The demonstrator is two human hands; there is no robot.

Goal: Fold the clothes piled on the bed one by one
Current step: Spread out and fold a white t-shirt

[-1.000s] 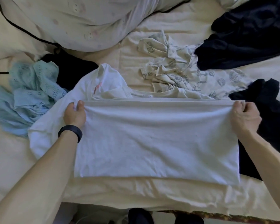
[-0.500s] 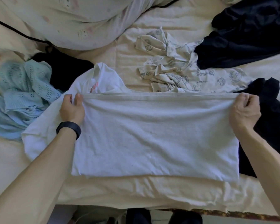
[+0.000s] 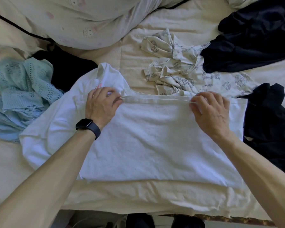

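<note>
Head view: white shirt lies folded flat on bed, hem uppermost. Left hand pinches the hem at its left; right hand pinches it further right. Other clothes lie crumpled around.

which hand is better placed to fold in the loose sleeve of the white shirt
Left. The left hand sits beside the white cotton t-shirt's spread sleeve; the right hand is on the opposite side.

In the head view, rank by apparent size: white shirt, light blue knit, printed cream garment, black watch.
1. white shirt, nearest the camera
2. and 3. light blue knit and printed cream garment: similar, and the knit is cut off at the edge
4. black watch
</note>
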